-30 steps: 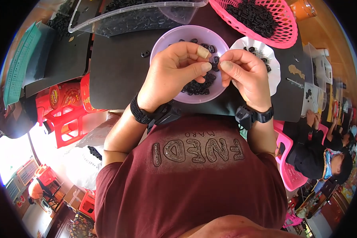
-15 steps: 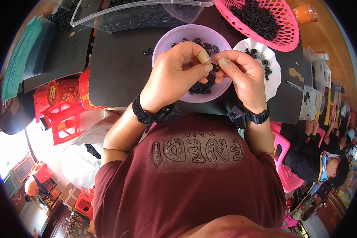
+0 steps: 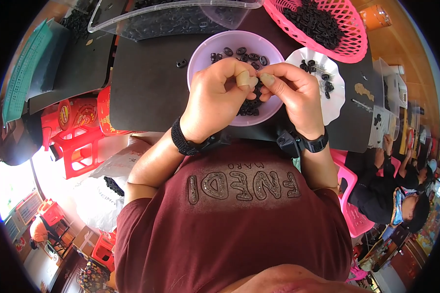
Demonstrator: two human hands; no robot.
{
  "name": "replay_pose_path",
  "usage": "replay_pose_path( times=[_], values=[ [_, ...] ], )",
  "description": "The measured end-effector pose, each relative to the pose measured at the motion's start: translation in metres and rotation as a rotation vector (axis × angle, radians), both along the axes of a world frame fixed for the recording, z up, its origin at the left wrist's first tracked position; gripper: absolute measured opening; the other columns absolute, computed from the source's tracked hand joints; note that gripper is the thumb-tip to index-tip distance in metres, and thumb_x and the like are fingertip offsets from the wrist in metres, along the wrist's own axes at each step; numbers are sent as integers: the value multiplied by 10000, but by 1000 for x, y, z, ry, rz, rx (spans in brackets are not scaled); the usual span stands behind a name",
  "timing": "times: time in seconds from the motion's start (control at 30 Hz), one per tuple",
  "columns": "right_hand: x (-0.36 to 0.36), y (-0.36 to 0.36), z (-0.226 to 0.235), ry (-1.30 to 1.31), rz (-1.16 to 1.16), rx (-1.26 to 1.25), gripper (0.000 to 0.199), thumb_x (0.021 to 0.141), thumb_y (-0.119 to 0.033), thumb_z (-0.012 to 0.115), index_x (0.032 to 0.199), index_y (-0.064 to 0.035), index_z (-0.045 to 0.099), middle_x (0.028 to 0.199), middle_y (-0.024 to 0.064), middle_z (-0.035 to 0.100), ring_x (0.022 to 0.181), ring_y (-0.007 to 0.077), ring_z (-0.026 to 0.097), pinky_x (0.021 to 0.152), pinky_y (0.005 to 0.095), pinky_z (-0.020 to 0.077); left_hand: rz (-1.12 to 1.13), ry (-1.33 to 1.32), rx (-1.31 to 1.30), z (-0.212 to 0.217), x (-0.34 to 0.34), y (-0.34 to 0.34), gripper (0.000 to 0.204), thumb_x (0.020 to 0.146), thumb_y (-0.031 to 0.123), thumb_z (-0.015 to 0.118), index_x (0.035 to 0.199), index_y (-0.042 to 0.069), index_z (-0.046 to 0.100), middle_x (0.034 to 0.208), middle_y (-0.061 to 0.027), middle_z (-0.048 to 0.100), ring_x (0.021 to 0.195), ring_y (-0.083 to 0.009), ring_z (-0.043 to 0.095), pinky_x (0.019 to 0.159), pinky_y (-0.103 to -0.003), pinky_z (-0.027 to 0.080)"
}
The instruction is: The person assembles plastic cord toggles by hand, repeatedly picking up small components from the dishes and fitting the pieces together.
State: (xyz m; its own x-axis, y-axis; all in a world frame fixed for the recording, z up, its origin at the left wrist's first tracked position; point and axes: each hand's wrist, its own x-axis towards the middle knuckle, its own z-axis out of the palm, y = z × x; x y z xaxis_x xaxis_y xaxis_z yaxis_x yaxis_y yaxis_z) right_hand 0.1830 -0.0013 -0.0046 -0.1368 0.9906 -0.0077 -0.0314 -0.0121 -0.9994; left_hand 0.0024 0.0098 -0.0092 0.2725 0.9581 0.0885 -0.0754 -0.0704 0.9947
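Note:
My left hand (image 3: 214, 100), with a tan wrap on one finger, is closed in a pinch above a lilac plastic bowl (image 3: 195, 53). Facing it, my right hand (image 3: 300, 95) also pinches, thumb against forefinger. Between the two sets of fingertips shows a small black plastic part (image 3: 259, 85), mostly covered by the fingers. Inside the bowl lie several black oval pieces (image 3: 241, 51) with holes, and more small black pieces (image 3: 249, 111) below the hands. To the right of the bowl is a white scalloped plate (image 3: 335, 105) carrying some black pieces.
A clear plastic bin (image 3: 171, 27) of black parts stands at the back. A pink mesh basket (image 3: 354, 29) of black parts is at the back right. One loose black piece (image 3: 181, 63) lies on the dark table (image 3: 142, 88). People (image 3: 376, 195) sit further off to the right.
Both hands have shifted slightly left and turned a little, still pinching close together. More oval pieces in the bowl show now, and the small part between the fingers is more hidden.

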Motion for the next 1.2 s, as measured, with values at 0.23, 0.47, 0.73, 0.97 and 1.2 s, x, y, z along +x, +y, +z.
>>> replay_pose_path(
  times=[0.23,0.47,0.73,0.97,1.2],
  values=[
    [0,-2,-4,16,-24,-14,152,921,-90,663,1013,28,693,818,52,692,680,86,633,619,211,512,7,-13,-2,-1,2,0,130,888,-49,613,815,7,520,945,-90,656,758,-109,643,677,-248,560],
    [-1,-3,-1,186,-88,-59,215,918,-100,671,1092,26,684,918,66,703,722,110,659,670,228,548,31,-112,-102,-3,4,7,201,881,-5,657,797,32,478,938,-96,672,741,-115,660,648,-240,551],
    [-12,-6,-11,335,-78,16,221,897,-26,674,1106,41,649,973,109,702,783,151,681,727,250,572,10,-280,-176,-6,10,7,193,904,-38,622,827,34,460,951,-131,672,764,-151,690,661,-238,584],
    [-4,-4,-21,199,-133,44,175,910,-39,661,1075,22,656,939,80,695,775,123,659,718,243,555,-65,-263,-224,-1,5,10,152,930,-26,596,876,38,470,993,-147,678,786,-145,672,687,-241,571],
    [12,0,-6,293,-223,40,199,927,-77,653,1105,11,664,859,56,670,752,115,646,689,247,537,-40,-20,-114,7,-16,28,140,929,35,629,1049,-8,571,1003,-121,687,825,-128,651,715,-247,558]
  ],
)
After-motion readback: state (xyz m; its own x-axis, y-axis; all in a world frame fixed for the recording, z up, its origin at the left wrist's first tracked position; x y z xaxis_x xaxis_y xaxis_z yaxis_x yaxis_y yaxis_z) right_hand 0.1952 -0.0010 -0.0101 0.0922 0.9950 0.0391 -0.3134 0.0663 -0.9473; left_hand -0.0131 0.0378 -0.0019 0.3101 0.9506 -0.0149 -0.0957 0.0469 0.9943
